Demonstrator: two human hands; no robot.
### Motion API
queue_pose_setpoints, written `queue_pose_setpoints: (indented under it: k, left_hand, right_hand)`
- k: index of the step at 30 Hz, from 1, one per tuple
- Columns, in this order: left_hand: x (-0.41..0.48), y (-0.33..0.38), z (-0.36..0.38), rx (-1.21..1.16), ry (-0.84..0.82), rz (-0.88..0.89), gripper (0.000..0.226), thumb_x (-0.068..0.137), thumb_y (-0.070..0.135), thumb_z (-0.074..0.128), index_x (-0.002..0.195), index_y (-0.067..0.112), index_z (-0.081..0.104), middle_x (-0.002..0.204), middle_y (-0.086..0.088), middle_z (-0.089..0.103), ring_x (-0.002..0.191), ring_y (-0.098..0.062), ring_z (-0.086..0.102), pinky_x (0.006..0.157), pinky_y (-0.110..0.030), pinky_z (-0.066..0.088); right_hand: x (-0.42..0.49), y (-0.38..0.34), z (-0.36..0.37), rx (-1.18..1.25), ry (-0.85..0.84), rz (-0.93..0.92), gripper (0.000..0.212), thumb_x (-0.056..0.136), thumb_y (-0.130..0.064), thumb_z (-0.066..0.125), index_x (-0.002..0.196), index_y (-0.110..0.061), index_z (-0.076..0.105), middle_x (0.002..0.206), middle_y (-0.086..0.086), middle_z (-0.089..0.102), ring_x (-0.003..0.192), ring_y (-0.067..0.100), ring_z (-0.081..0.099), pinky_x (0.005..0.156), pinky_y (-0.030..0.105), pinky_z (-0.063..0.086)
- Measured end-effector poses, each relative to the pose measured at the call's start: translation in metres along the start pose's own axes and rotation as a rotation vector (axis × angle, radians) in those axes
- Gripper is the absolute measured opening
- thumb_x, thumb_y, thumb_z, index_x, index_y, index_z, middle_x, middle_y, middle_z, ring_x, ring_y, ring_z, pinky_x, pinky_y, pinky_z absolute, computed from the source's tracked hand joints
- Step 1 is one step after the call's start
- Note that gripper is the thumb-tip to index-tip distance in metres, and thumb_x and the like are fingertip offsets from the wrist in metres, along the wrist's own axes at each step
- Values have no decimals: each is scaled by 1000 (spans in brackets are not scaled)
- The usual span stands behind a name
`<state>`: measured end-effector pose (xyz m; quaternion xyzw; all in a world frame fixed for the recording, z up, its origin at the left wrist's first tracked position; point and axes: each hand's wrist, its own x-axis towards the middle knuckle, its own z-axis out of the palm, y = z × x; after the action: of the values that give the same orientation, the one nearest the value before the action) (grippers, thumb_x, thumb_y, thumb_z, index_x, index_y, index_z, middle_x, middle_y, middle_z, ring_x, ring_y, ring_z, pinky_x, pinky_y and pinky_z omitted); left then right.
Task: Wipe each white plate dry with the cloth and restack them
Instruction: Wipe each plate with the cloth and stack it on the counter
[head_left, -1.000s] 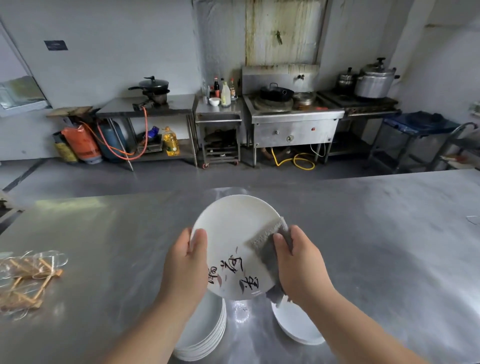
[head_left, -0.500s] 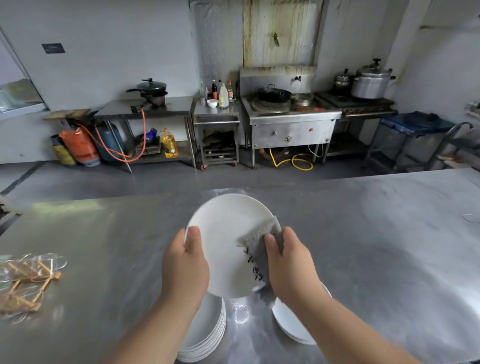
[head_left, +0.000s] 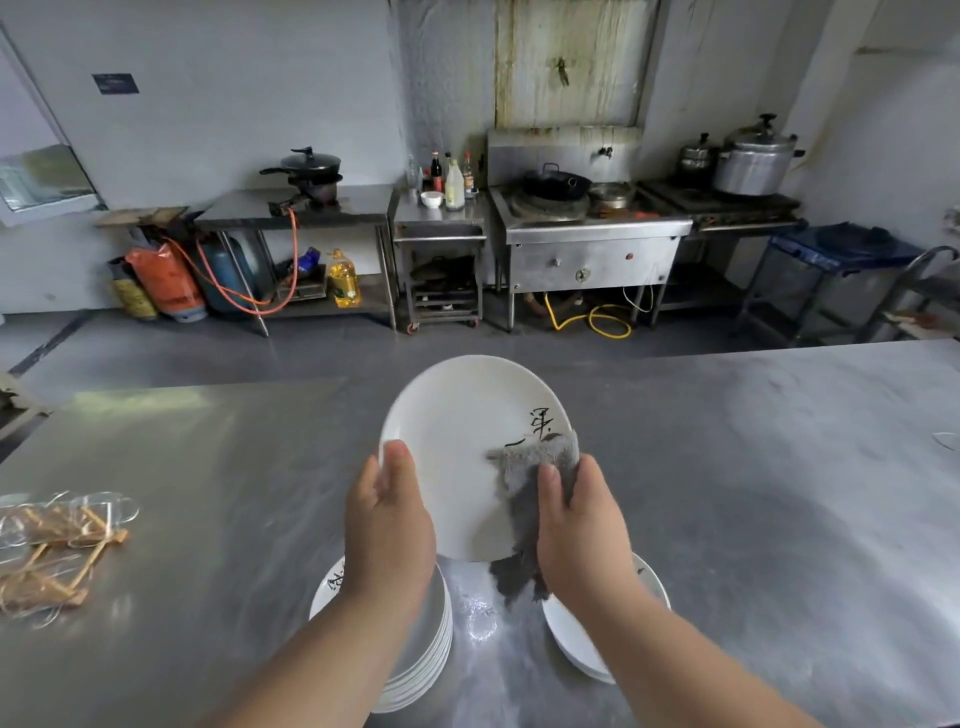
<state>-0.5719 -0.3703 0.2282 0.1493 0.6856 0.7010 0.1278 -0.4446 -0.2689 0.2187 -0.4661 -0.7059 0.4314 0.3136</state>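
The plate (head_left: 457, 457) is being held above the table (head_left: 779, 493). The left hand (head_left: 387, 525) is gripping the plate's left rim, and the right hand (head_left: 582, 530) is pressing the cloth (head_left: 524, 499) against its right side. Beneath the plate, one stack of plates (head_left: 421, 649) is sitting to its left and a second stack (head_left: 576, 639) to its right. Wrapped sticks (head_left: 52, 551) are lying far left of the plate. The stove (head_left: 587, 234) is standing behind it.

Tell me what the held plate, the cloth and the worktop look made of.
The held plate looks glazed ceramic: smooth, glossy white, black brush lettering. The cloth seems soft grey textile, maybe microfibre or terry: fuzzy nap, hanging limp. The worktop is likely stainless steel: brushed grey sheen, dull reflections.
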Motion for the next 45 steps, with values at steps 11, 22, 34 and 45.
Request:
queue_pose_setpoints:
  k: [11, 22, 34, 45]
  left_hand:
    - [-2, -2, -4, 22, -105, -256, 32, 108, 49, 52, 103, 21, 68, 96, 6, 78, 97, -23, 73, 85, -48, 59]
    - [-9, -2, -2, -149, -84, -249, 39, 88, 61, 56, 107, 32, 73, 105, 4, 81, 103, -26, 76, 99, -63, 57]
    - [7, 3, -10, -11, -134, -292, 34, 102, 55, 57, 115, 24, 67, 112, -3, 78, 107, -31, 74, 99, -62, 57]
    - [15, 1, -24, 236, -499, -823, 115, 79, 99, 6, 120, 13, 70, 99, -20, 76, 76, -38, 79, 58, -34, 58]
  right_hand:
    - [48, -15, -30, -207, -129, -174, 26, 104, -39, 53, 84, -21, 50, 73, -7, 61, 67, 8, 56, 51, 20, 40]
    - [33, -16, -15, -141, -56, -70, 27, 105, -40, 53, 87, -19, 49, 79, -7, 59, 77, 20, 56, 64, 37, 31]
    - [18, 2, -19, -241, -142, -49, 34, 106, -42, 48, 82, -17, 44, 74, -2, 60, 69, 17, 57, 60, 35, 40]
    - [41, 15, -39, -399, -166, -187, 30, 106, -33, 48, 79, -25, 38, 64, -2, 58, 54, 12, 53, 54, 30, 44]
